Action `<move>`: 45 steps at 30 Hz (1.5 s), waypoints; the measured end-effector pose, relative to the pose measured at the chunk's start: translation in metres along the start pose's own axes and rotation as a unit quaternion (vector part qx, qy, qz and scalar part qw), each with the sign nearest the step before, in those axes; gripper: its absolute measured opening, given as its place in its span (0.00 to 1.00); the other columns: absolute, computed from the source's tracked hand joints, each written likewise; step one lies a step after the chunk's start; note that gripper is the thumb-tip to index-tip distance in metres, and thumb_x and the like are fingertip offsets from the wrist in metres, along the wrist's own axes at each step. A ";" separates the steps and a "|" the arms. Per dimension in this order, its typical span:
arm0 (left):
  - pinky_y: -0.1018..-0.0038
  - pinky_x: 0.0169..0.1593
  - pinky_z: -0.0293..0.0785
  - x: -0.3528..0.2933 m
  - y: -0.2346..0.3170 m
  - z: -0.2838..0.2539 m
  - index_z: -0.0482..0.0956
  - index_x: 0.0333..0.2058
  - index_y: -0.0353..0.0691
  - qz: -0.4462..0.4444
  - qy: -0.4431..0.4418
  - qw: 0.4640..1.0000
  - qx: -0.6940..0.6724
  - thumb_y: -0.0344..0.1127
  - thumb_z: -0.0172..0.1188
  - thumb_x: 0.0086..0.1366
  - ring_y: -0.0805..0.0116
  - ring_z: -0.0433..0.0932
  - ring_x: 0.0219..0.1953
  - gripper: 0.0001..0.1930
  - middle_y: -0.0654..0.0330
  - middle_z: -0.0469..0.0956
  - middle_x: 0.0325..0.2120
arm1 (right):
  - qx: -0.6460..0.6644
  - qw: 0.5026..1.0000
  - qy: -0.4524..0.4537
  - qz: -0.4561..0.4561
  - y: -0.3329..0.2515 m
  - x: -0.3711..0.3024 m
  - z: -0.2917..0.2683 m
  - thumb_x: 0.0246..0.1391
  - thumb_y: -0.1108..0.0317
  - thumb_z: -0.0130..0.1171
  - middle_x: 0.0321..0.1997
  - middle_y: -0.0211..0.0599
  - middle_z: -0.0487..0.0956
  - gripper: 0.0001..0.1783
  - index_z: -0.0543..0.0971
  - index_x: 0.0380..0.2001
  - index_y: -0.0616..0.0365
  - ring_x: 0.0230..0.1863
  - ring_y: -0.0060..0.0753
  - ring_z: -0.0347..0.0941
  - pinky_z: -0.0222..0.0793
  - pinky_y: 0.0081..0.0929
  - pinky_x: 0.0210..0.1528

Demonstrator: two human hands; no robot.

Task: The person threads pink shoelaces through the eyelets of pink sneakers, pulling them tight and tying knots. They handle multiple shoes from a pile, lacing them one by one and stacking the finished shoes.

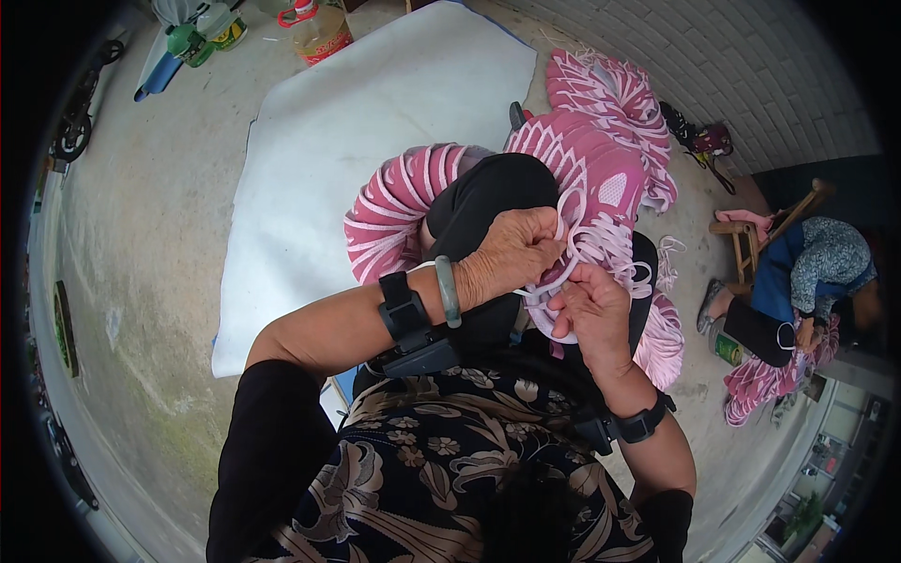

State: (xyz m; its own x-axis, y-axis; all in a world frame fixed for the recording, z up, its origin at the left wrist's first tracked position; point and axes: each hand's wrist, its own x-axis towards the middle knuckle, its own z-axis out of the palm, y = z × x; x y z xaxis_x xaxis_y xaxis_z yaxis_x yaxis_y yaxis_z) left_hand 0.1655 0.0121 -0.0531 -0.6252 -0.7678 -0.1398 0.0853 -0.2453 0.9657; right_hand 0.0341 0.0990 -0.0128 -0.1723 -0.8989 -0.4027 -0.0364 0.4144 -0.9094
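A pink shoe upper (pixel 627 188) with a light mesh patch lies over my lap, at the near end of a long nested stack of pink uppers. Pale laces (pixel 610 242) loop loosely across it. My left hand (pixel 516 251) pinches a pale lace at the upper's left side, thumb against fingers. Close by on the right, my right hand (pixel 598 310) has its fingers curled on a lace beside the upper's rim. The fingertips partly hide the lace. Another curved stack of uppers (pixel 389 211) rests by my left leg.
A large white sheet (pixel 310 169) covers the floor ahead. More pink uppers (pixel 610 89) are heaped near the brick wall (pixel 751 75). Plastic jugs (pixel 314 36) stand at the far left. To the right, another person (pixel 826 263) bends over pink uppers beside a wooden chair (pixel 746 239).
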 end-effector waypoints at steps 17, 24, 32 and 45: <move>0.78 0.27 0.67 0.003 -0.006 -0.005 0.67 0.35 0.39 0.115 -0.044 0.972 0.199 0.23 0.51 0.59 0.76 0.71 0.21 0.07 0.64 0.72 0.18 | 0.053 0.998 0.026 -0.027 0.009 0.007 0.010 0.57 0.76 0.45 0.19 0.32 0.71 0.05 0.72 0.32 0.62 0.11 0.17 0.67 0.64 0.14 0.12; 0.88 0.19 0.52 0.000 0.016 0.007 0.72 0.30 0.42 0.007 0.033 0.994 -0.102 0.32 0.51 0.63 0.88 0.58 0.17 0.03 0.72 0.68 0.17 | 0.011 1.000 0.003 -0.024 0.014 0.002 -0.002 0.51 0.81 0.43 0.17 0.34 0.71 0.05 0.70 0.28 0.63 0.10 0.22 0.68 0.63 0.18 0.10; 0.88 0.16 0.57 -0.015 0.011 0.002 0.72 0.32 0.39 -0.053 -0.010 0.998 -0.016 0.32 0.51 0.63 0.85 0.63 0.13 0.04 0.66 0.71 0.17 | -0.093 0.994 0.052 -0.018 0.005 -0.066 -0.078 0.51 0.80 0.47 0.16 0.31 0.70 0.05 0.72 0.25 0.62 0.11 0.15 0.64 0.59 0.13 0.13; 0.82 0.17 0.63 -0.033 -0.014 -0.160 0.72 0.27 0.35 -0.018 0.345 0.938 -0.023 0.23 0.48 0.55 0.76 0.66 0.12 0.04 0.60 0.73 0.16 | 0.044 0.989 0.143 -0.007 0.042 -0.038 -0.103 0.59 0.64 0.47 0.20 0.31 0.71 0.08 0.70 0.36 0.57 0.14 0.16 0.63 0.64 0.14 0.17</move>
State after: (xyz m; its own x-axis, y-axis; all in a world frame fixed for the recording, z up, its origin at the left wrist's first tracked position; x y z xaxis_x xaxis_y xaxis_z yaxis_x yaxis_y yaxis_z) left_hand 0.3096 -0.0537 -0.0975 0.0210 -0.9548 -0.2965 0.1165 -0.2922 0.9492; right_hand -0.0622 0.1649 -0.0256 -0.4440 -0.8227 -0.3551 0.0420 0.3768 -0.9253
